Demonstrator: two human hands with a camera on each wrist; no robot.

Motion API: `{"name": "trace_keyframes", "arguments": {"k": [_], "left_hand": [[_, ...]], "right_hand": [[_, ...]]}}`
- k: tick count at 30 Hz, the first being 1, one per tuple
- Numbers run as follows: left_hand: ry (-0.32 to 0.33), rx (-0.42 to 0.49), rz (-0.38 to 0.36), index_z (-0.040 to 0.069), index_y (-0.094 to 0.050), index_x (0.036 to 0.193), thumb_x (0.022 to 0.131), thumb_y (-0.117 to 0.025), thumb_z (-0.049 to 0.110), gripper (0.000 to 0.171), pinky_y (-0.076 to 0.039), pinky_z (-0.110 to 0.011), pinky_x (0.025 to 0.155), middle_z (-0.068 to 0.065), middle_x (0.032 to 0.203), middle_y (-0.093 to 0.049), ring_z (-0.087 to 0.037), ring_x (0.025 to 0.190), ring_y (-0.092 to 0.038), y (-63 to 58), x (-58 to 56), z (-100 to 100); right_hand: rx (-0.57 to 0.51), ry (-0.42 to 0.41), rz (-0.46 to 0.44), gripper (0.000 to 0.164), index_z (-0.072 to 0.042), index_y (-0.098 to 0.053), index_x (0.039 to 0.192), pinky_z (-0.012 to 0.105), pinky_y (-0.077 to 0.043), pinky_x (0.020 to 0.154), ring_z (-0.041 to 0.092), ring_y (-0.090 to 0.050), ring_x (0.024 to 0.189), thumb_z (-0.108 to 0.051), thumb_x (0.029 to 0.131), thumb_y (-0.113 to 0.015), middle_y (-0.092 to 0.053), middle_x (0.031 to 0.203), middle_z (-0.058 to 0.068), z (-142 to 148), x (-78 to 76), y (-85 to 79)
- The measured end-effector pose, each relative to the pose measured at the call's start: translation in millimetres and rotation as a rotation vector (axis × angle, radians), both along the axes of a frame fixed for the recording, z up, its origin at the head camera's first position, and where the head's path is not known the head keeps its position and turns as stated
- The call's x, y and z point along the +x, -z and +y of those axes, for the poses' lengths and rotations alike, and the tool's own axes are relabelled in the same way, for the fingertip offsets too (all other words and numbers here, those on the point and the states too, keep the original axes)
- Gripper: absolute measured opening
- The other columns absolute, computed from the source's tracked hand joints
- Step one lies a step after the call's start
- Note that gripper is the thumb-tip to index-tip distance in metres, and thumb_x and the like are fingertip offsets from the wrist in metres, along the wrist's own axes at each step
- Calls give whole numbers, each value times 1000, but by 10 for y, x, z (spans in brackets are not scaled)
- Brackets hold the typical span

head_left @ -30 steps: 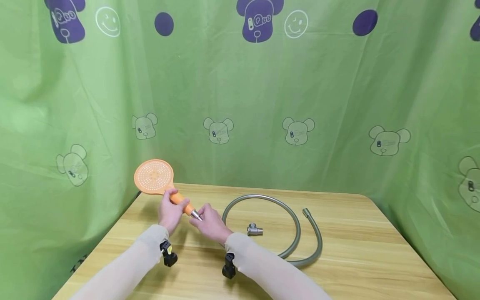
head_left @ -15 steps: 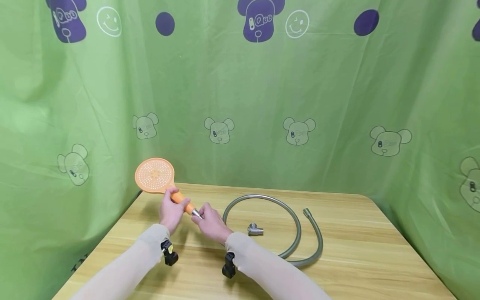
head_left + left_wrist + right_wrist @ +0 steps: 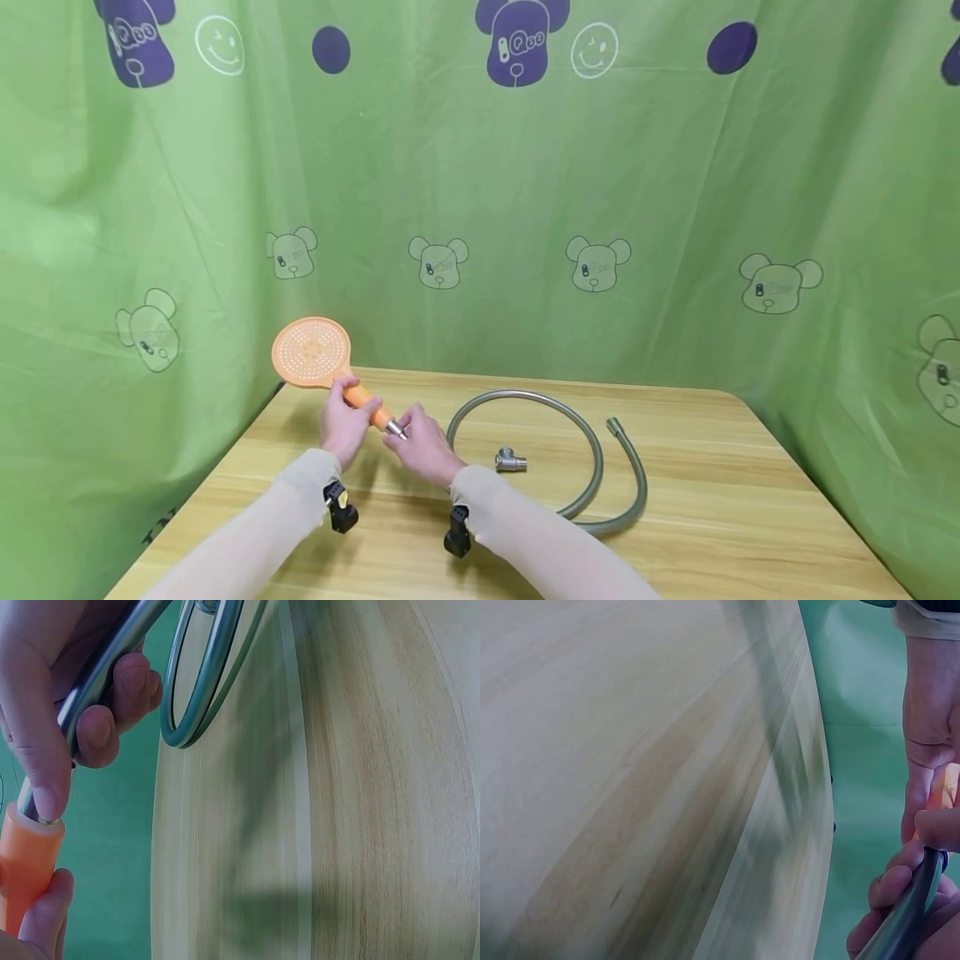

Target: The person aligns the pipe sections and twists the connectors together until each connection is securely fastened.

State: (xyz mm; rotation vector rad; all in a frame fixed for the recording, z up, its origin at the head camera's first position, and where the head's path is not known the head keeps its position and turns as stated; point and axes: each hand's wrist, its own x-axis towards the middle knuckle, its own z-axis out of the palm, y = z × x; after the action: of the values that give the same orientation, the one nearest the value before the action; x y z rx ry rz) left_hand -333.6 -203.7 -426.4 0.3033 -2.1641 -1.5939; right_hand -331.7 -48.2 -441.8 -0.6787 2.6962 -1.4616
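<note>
An orange shower head [image 3: 311,352] with a round perforated face is held above the far left of the table. My left hand [image 3: 343,427] grips its orange handle [image 3: 366,407], thumb laid along it. Just below, my right hand [image 3: 425,448] holds the end of a grey metal shower hose [image 3: 112,664] against the handle's base. A silver connector [image 3: 395,429] shows between the two hands. In the left wrist view, the right thumb presses where hose and handle meet, and its other fingers curl round the hose. The right wrist view also shows these fingers round the hose.
The rest of the hose [image 3: 596,471] loops across the middle of the wooden table [image 3: 720,517], its free metal end [image 3: 613,426] pointing to the back. Inside the loop lies a small silver T-shaped valve [image 3: 510,460]. A green printed curtain [image 3: 517,183] surrounds the table's back and sides.
The right fingertips have shifted slightly at the joint between hose and handle. The shower head, left hand and lying hose stay almost as they were.
</note>
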Motion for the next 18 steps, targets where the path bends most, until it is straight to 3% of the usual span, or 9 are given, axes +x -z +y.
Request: {"name": "trace_keyframes", "arguments": {"k": [12, 18], "left_hand": [[35, 55, 0, 7, -48, 136, 88, -75, 8, 54, -57, -20, 70, -22, 123, -57, -24, 95, -62, 6, -4, -14], [75, 159, 16, 5, -46, 137, 89, -73, 3, 55, -58, -19, 71, -23, 125, -52, -24, 98, -59, 26, -16, -9]], "right_hand": [[-23, -11, -19, 25, -14, -50, 89, 25, -40, 48, 11, -48, 59, -26, 93, -72, -56, 75, -1, 0, -21, -6], [-75, -27, -79, 27, -12, -49, 85, 22, -38, 45, 9, -48, 56, -23, 93, -73, -57, 73, -1, -4, -49, -5]]}}
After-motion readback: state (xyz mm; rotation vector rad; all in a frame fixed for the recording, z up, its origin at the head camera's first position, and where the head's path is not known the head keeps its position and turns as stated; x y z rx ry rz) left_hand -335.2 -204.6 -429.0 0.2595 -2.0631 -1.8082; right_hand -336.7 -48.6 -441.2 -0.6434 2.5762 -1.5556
